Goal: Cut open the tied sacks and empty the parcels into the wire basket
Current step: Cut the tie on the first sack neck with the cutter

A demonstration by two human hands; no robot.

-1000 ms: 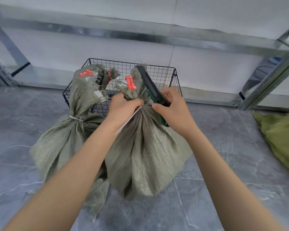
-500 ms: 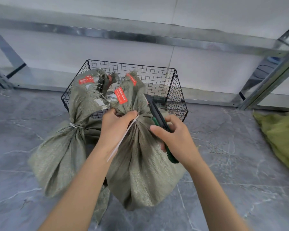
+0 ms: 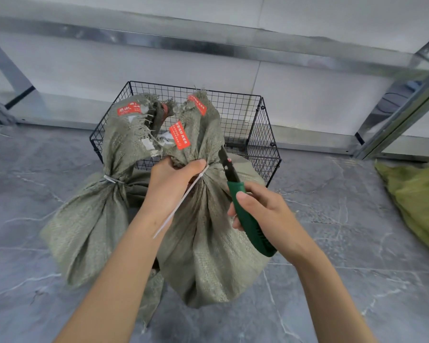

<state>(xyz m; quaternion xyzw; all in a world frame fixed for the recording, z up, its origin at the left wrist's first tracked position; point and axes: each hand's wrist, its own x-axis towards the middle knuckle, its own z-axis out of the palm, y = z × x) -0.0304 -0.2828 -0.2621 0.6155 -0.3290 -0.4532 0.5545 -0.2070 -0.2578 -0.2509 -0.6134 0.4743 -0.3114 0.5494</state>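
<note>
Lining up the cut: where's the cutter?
Head view, right of centre: the cutter is in the right hand, its blade beside the neck of the right sack, in front of the wire basket.

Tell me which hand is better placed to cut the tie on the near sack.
Right, probably. The right hand holds the green-handled cutter, its blade beside the neck of the sack, close to the white tie. The left hand grips the neck just above the tie, steadying it.
</note>
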